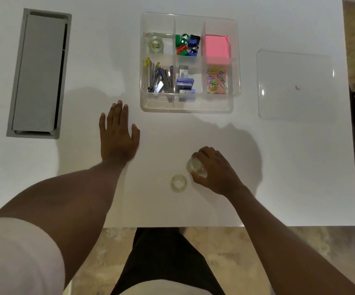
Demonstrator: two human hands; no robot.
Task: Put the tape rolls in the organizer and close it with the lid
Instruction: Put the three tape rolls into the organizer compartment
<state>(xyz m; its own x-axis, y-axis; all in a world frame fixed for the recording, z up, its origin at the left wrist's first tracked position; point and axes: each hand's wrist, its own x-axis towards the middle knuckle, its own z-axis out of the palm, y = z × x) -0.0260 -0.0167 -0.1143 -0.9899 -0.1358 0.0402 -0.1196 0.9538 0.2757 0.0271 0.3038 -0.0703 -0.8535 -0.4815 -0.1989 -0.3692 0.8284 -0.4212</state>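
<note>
Head view: a clear tape roll (194,165) is gripped by the curled right hand (215,170) above the white table (278,167); the left hand (116,133) is laid flat, fingers spread. Another roll (178,183) lies beside it, a third (155,42) sits in the organizer (190,106), the lid (295,86) set apart.

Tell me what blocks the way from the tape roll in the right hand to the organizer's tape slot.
Nothing visible. The right hand holds a tape roll; bare table lies between it and the open organizer, whose lid sits aside.
</note>
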